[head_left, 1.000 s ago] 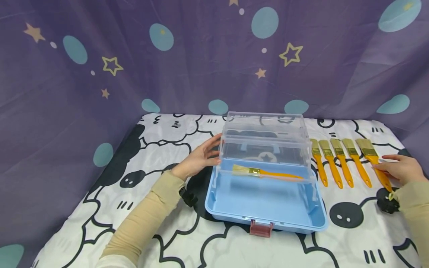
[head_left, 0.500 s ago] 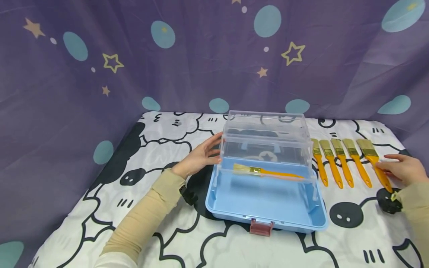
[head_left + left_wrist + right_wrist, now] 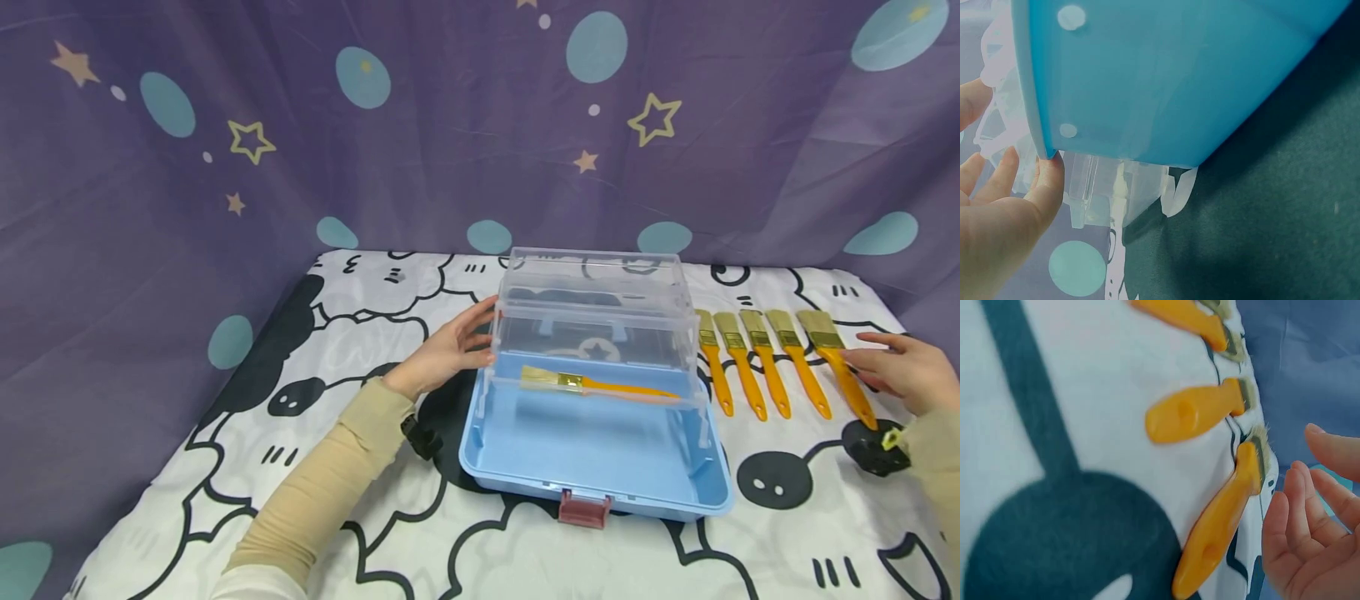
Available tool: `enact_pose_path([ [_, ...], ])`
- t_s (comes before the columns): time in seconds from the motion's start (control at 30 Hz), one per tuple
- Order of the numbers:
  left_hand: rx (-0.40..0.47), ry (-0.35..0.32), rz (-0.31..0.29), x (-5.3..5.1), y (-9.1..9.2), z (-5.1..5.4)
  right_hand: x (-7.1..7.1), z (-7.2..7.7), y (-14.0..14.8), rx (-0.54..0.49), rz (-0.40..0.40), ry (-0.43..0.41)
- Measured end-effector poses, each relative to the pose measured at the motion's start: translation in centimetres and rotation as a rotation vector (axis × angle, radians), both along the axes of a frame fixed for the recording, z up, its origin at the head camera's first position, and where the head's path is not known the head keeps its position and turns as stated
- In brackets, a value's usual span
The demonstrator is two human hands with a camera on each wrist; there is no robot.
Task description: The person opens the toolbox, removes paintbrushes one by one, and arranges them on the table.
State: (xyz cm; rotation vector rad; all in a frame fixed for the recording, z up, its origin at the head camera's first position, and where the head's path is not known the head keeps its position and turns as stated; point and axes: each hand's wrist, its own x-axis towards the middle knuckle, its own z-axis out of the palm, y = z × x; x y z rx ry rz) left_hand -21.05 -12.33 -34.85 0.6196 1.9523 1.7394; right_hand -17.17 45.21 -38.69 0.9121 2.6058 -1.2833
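A light-blue toolbox (image 3: 585, 450) stands with its clear lid (image 3: 592, 292) raised. One paintbrush (image 3: 600, 387) lies crosswise inside it, partly seen through the lid. My left hand (image 3: 450, 350) touches the left side of the lid and box, fingers spread; in the left wrist view a fingertip of the left hand (image 3: 1016, 206) meets the box's corner. Over the handle of the rightmost, widest paintbrush (image 3: 843, 371) is my right hand (image 3: 903, 371). In the right wrist view, the right hand (image 3: 1316, 531) holds nothing, and a gap separates it from the brush handle (image 3: 1216, 531).
Several more paintbrushes (image 3: 757, 362) with orange handles lie side by side right of the box, bristles away from me. A reddish latch (image 3: 583, 510) hangs at the box front. The sheep-print cloth (image 3: 315, 467) covers the table, and a purple curtain (image 3: 450, 150) hangs behind.
My right hand, earlier on the rightmost paintbrush's handle, has let go and lifted slightly away. The brush lies where it was. My left hand and the toolbox have not moved.
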Motion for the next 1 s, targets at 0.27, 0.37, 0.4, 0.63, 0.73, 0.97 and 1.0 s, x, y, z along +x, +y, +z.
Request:
enact_pose_path([
  [0.27, 0.004, -0.004, -0.002, 0.1, 0.0, 0.0, 0.4, 1.2, -1.3, -0.061, 0.092, 0.072],
  [0.37, 0.004, -0.004, -0.002, 0.1, 0.0, 0.1, 0.3, 1.4, -1.5, -0.093, 0.13, 0.093],
  [0.4, 0.004, -0.005, -0.002, 0.1, 0.0, 0.1, 0.3, 1.5, -1.6, -0.103, 0.142, 0.095],
  [0.63, -0.005, -0.003, 0.001, 0.0, 0.1, 0.1, -0.4, 1.7, -2.8, -0.135, 0.175, 0.122],
  [0.73, -0.005, -0.004, 0.004, 0.0, 0.1, 0.2, -1.1, 1.7, -2.8, -0.193, 0.24, 0.169],
  [0.97, -0.009, -0.007, 0.011, 0.0, 0.1, 0.1, -2.3, 2.2, -3.3, -0.313, 0.352, 0.25],
  [1.0, -0.01, -0.009, 0.012, 0.1, 0.1, 0.1, -2.1, 2.8, -4.1, -0.314, 0.362, 0.256],
])
